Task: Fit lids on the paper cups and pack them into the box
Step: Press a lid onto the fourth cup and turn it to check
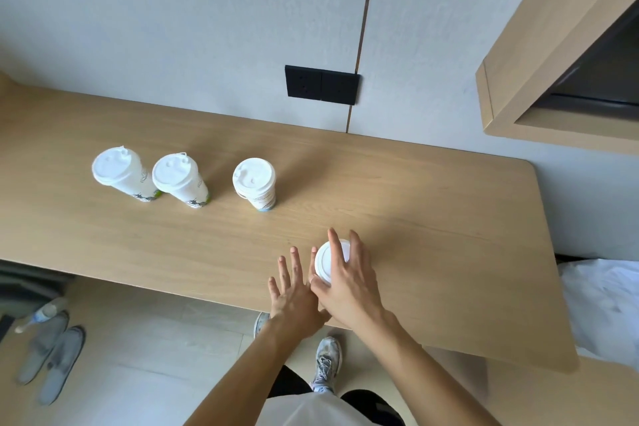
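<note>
Three white paper cups with white lids stand upright in a row on the wooden table (432,218): a tall one at far left (119,171), a tall one beside it (178,178) and a shorter one (255,181). Near the front edge stands a fourth cup with a white lid (324,261). My right hand (349,277) lies over that lid, fingers spread across the top and the thumb at its near rim. My left hand (294,290) is just left of the cup, fingers apart, holding nothing. The cup body is hidden under the lid and hand. No box is in view.
A black wall socket (321,85) sits above the table's back edge. A wooden cabinet (539,79) juts out at upper right. White bedding (601,301) lies at the right. On the floor are grey slippers (52,356), a plastic bottle (41,315) and my sneakers (326,361).
</note>
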